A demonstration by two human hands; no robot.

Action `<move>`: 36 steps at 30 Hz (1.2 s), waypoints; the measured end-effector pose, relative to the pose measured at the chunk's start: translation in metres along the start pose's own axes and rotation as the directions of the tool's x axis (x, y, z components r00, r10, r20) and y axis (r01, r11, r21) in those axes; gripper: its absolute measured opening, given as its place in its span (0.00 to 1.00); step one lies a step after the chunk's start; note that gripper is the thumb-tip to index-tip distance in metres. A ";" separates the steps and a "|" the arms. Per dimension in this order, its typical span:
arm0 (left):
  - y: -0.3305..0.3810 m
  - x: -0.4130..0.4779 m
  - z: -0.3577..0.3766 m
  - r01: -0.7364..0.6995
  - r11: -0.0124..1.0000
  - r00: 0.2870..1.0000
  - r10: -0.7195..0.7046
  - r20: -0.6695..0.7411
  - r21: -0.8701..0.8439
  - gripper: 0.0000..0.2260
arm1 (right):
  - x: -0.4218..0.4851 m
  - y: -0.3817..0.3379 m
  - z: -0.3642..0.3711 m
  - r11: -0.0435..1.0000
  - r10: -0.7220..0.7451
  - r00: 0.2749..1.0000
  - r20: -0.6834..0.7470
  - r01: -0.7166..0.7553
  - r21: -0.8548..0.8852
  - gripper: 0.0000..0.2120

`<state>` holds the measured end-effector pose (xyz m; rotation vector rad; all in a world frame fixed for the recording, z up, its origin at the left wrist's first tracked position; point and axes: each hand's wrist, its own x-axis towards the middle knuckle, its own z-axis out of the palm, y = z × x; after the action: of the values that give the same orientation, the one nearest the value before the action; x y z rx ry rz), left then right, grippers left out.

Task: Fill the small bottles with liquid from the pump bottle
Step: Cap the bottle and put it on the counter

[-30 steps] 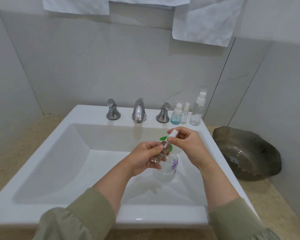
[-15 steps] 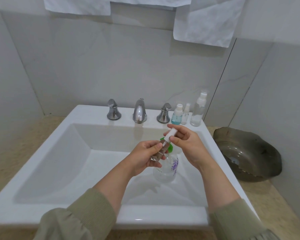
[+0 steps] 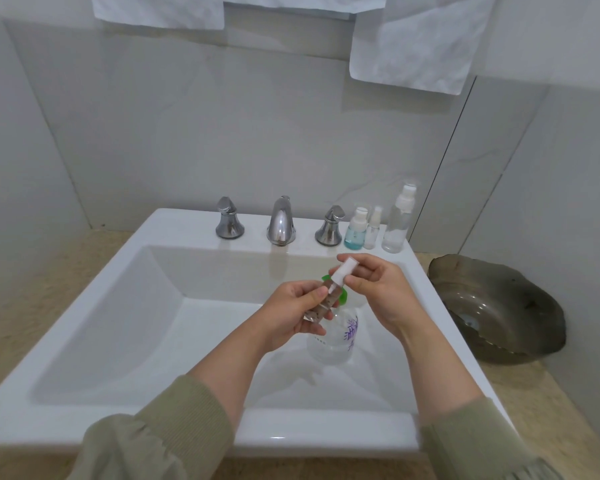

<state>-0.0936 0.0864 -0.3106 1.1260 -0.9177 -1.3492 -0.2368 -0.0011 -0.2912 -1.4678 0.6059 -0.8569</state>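
Far left is the beige table with the white sink set in it, taps along the sink's back edge. Over the middle of the basin the left hand is wrapped round a small bottle, which is tilted with its top toward the back right corner. The right hand pinches its white spray cap between thumb and fingertips. Compared with a second ago the cap pokes out further past those fingers, so I'd guess it's being unscrewed, though I can't tell if it's free yet. That means no filling on this one so far. The pump bottle stands in the basin just behind the hands, green pump peeking out. Three more spray bottles wait at the sink's back right corner, and a dark glass bowl sits on the table at the right.
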 end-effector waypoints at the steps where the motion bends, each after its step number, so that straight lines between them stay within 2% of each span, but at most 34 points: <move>1: 0.000 0.000 0.001 0.000 1.000 1.000 0.000 0.004 0.003 0.08 | 0.000 0.000 0.000 1.000 -0.001 1.000 -0.031 0.001 -0.010 0.15; 8: -0.001 0.002 0.000 0.031 0.999 0.999 -0.030 0.032 -0.015 0.08 | 0.000 0.000 0.001 0.999 0.025 1.000 -0.002 -0.025 -0.022 0.12; 11: -0.003 0.002 -0.001 0.030 0.999 0.997 -0.031 0.066 0.026 0.08 | 0.000 0.000 0.001 0.999 0.030 0.997 -0.066 -0.031 -0.015 0.11; 17: -0.004 0.004 0.005 -0.055 0.964 0.992 0.081 -0.092 0.260 0.06 | -0.001 0.004 0.009 0.999 0.043 0.981 -0.187 -0.037 0.036 0.10; 23: -0.009 0.006 0.011 -0.101 0.888 0.953 0.215 -0.212 0.448 0.06 | -0.001 0.008 0.014 0.997 0.047 0.967 -0.251 -0.032 0.065 0.10; 31: -0.014 0.010 0.014 -0.097 0.776 0.912 0.320 -0.257 0.623 0.10 | 0.000 0.008 0.012 0.997 0.058 0.967 -0.248 -0.043 0.068 0.08; 36: -0.015 0.007 0.023 -0.119 0.760 0.897 0.358 -0.258 0.639 0.12 | -0.006 0.006 0.008 0.994 0.091 0.952 -0.291 -0.069 0.084 0.07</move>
<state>-0.1190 0.0795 -0.3202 1.6189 -1.2084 -0.5805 -0.2334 0.0076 -0.2981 -1.2497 0.8422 -1.0325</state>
